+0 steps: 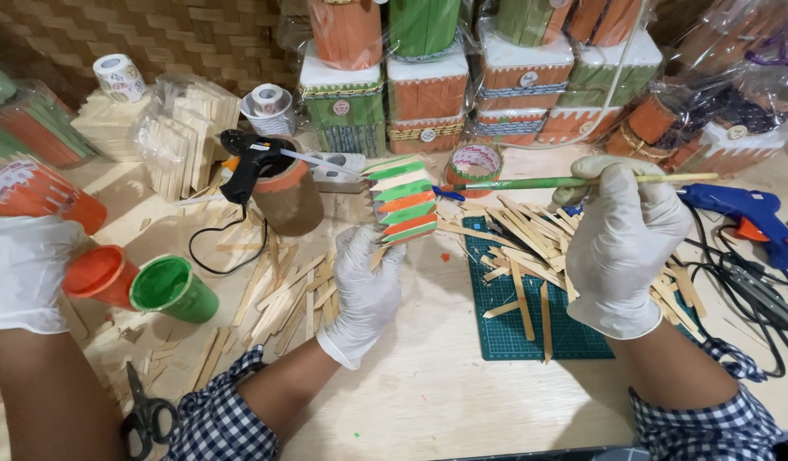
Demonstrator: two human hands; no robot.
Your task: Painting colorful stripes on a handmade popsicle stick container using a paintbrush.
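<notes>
Two gloved hands busy — left hand (366,286) grips the striped stick panel (403,201) tilted up, right hand (620,243) pinches the paintbrush (573,182) — bristles meeting its edge.

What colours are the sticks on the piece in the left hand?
Green, orange and white stripes on the stick piece, held by the left hand; head view.

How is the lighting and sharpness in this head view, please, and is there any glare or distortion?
Head view: bright, even light with soft shadows; left hand and striped stick piece are sharp; glare on the plastic wrapping at upper right; wide-angle bending towards the edges.
</notes>
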